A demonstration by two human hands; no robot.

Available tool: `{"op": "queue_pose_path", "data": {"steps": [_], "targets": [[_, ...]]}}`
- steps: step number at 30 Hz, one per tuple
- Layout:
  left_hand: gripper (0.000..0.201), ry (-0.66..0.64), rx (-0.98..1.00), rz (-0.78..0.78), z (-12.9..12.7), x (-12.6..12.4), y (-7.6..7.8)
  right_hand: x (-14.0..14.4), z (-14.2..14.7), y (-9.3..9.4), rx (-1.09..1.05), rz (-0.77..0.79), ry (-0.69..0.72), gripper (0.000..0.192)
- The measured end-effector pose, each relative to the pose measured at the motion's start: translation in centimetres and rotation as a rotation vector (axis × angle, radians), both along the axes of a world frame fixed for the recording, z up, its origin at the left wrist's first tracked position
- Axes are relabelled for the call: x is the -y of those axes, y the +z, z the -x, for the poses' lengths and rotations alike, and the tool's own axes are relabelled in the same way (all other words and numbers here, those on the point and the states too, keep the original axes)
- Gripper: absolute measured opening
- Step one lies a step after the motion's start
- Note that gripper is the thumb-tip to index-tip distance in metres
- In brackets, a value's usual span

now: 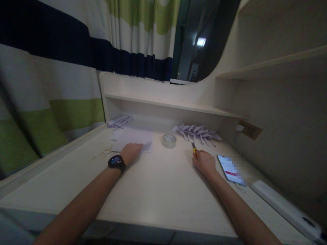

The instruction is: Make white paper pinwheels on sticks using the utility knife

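My left hand [130, 153], wearing a black watch [116, 162] on the wrist, is closed at the near right edge of a white sheet of paper [135, 133]. The paper's corner appears pinched and slightly raised at my fingertips. In my right hand [205, 161] is a yellow and black utility knife [194, 148], its blade out and pointing away from me. Between the hands, a little farther back, stands a roll of clear tape [169, 141]. Beyond the knife lies a row of folded white paper shapes [196, 131] with thin stems.
Folded paper strips [119, 121] lie at the back left, with thin pale scraps [105, 151] nearer me. On the right are a lit phone [230, 170] and a long white device [283, 204]. A low shelf [163, 101] spans the desk's back; a plug sits in the wall socket [250, 129].
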State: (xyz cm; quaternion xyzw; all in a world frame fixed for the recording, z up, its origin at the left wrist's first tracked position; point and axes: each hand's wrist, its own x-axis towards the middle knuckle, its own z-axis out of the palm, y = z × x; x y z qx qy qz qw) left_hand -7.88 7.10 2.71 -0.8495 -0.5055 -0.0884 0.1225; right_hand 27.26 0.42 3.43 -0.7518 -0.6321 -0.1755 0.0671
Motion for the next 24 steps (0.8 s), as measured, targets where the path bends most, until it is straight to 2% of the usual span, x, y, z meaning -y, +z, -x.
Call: {"op": "queue_pose_path", "data": {"steps": [6,13,19,24], "targets": [[0.034,0.041,0.101,-0.034,0.0,0.2,0.2,0.4,1.1,0.4,-0.009,0.016,0.033,0.032],[0.03,0.169,0.063,-0.039,-0.4,0.9,1.2,0.6,1.8,0.7,-0.039,0.041,0.056,0.032],[0.031,0.148,0.06,-0.065,-0.9,1.5,1.4,0.9,2.8,0.0,-0.034,0.009,0.139,0.034],[0.028,0.096,0.005,-0.072,-1.4,2.5,2.0,1.2,3.6,-0.1,-0.042,-0.065,0.294,0.039]]}}
